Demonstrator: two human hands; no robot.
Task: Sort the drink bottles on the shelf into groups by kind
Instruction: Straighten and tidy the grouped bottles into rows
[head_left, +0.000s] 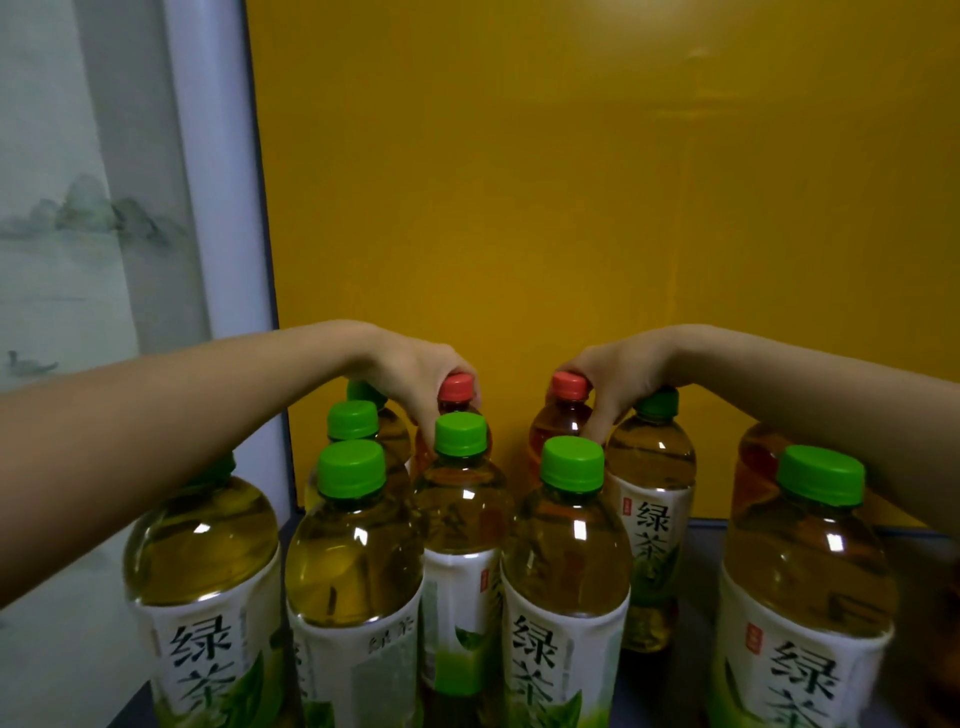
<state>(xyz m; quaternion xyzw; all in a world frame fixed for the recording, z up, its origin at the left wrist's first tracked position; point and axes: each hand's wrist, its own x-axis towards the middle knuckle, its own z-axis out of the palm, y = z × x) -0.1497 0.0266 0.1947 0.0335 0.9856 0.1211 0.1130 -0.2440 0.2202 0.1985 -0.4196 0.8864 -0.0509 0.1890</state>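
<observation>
Dim, murky light; small white glints on bottles (574, 530) (light from above-front). Faint sheen high on yellow panel (597, 156). Soft focus, wide-angle bowing at edges.

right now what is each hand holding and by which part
Left hand grips the left red-capped bottle at the cap and neck; right hand grips the right red-capped bottle likewise.

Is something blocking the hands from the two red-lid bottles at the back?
No. The left hand grips the left red-capped bottle by its top, and the right hand grips the right red-capped bottle. Green-capped bottles crowd right in front of both, though, so pulling them forward would probably mean lifting them over.
</observation>
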